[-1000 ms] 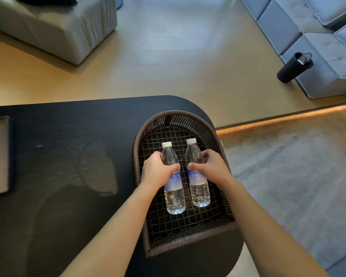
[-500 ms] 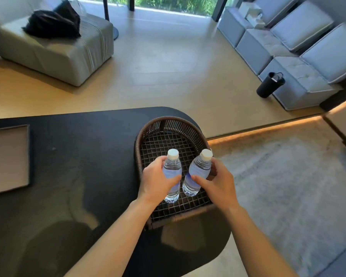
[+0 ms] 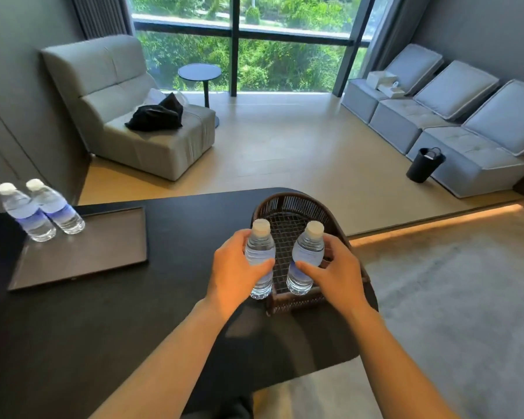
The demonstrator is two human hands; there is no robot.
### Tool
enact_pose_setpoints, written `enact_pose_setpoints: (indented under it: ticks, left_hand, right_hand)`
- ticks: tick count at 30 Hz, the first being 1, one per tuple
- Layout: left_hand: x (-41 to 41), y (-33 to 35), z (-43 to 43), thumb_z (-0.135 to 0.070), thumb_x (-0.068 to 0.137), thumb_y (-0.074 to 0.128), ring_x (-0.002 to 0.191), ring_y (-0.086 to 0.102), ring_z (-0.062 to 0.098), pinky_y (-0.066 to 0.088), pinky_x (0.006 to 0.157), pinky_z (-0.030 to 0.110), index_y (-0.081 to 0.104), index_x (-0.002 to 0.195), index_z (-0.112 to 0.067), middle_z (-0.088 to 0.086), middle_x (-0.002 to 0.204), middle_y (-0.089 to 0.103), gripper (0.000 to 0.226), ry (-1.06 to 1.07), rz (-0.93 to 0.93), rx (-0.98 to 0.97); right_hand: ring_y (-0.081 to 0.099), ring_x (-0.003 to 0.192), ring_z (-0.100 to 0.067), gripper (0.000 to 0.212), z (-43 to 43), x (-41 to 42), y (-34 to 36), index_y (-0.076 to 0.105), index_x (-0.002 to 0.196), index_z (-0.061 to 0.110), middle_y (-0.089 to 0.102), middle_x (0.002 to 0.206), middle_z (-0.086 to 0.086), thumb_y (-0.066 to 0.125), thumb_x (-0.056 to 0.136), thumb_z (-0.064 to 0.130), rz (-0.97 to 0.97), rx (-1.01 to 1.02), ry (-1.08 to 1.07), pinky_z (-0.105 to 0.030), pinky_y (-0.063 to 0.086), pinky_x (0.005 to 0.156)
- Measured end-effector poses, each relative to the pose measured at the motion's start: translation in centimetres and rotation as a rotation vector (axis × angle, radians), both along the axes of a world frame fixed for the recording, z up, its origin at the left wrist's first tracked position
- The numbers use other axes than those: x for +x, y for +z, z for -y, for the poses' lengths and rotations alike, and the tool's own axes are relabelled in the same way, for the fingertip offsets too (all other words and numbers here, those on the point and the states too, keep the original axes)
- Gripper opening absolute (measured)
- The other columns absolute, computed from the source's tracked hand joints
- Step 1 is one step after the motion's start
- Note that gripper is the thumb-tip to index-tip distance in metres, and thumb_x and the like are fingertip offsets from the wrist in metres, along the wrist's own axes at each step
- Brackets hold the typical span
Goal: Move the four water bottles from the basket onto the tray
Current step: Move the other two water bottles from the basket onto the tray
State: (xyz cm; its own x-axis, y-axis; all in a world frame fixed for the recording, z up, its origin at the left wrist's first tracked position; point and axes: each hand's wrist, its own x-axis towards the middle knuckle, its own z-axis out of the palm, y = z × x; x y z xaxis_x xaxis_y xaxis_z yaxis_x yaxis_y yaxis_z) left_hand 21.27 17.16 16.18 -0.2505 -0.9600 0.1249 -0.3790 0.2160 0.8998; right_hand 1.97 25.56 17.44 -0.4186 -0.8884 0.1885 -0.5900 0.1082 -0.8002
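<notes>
Grip: left hand (image 3: 235, 269) and right hand (image 3: 335, 267) each clenched on upright bottle (image 3: 259, 255), over basket (image 3: 288, 204).
Tray (image 3: 82, 255): far left on table; left hand nearer.

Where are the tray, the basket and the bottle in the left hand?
Tray (image 3: 82, 255), head view, bare inner surface.
Basket (image 3: 280, 201), head view, far woven rim.
Bottle in the left hand (image 3: 259, 249), head view, upper body below the cap.

Both forearms bare, no sleeves; hands ungloved.
</notes>
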Motion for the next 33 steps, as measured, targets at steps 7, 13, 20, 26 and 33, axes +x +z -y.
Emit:
enact_pose_setpoints:
  ticks: [7, 13, 20, 26, 33]
  left_hand:
    - [10.8, 1.5, -2.7, -0.026, 0.07, 0.09, 0.093, 0.068, 0.003, 0.059, 0.083, 0.032, 0.062, 0.111, -0.037, -0.015, 0.101, 0.071, 0.052, 0.168, -0.007, -0.008]
    - [19.2, 1.7, -2.8, -0.022, 0.069, 0.09, 0.09, 0.068, 0.002, 0.058, 0.082, 0.033, 0.062, 0.105, -0.038, -0.014, 0.097, 0.072, 0.048, 0.333, -0.015, -0.001]
    - [28.7, 0.8, 0.1, -0.022, 0.07, 0.09, 0.089, 0.069, 0.0, 0.059, 0.081, 0.03, 0.066, 0.11, -0.03, -0.013, 0.096, 0.073, 0.047, 0.489, 0.0, 0.051]
    - [36.0, -0.7, 5.8, -0.022, 0.069, 0.088, 0.087, 0.069, 0.004, 0.059, 0.082, 0.037, 0.066, 0.106, -0.032, -0.011, 0.094, 0.072, 0.044, 0.554, 0.071, 0.094]
    - [42.1, -3.4, 14.3, -0.022, 0.073, 0.09, 0.106, 0.063, 0.008, 0.056, 0.092, 0.033, 0.06, 0.12, -0.025, -0.005, 0.116, 0.068, 0.056, 0.533, 0.183, 0.084]
  right_hand:
    - [0.065, 0.106, 0.001, 0.061, 0.8, 8.6, 0.5, 0.058, 0.126, 0.037, 0.068, 0.118, 0.013, 0.092, 0.077, 0.023, 0.036, 0.0, 0.152, -0.021, 0.054, 0.091]
    - [0.068, 0.11, -0.012, 0.058, 4.3, 16.1, 0.5, 0.062, 0.129, 0.024, 0.071, 0.123, 0.003, 0.091, 0.078, 0.023, 0.054, 0.01, 0.296, -0.032, 0.057, 0.096]
    - [0.064, 0.107, -0.011, 0.062, 10.6, 25.7, -0.6, 0.059, 0.13, 0.026, 0.067, 0.122, 0.007, 0.091, 0.077, 0.027, 0.047, 0.065, 0.417, -0.027, 0.052, 0.094]
    - [0.065, 0.107, -0.013, 0.063, 17.1, 33.4, -2.2, 0.058, 0.128, 0.026, 0.068, 0.123, 0.004, 0.092, 0.076, 0.023, 0.095, 0.117, 0.464, -0.028, 0.053, 0.093]
    - [0.065, 0.107, -0.013, 0.062, 25.5, 40.8, -5.3, 0.054, 0.119, 0.037, 0.066, 0.116, 0.009, 0.093, 0.074, 0.021, 0.109, 0.169, 0.443, -0.038, 0.057, 0.098]
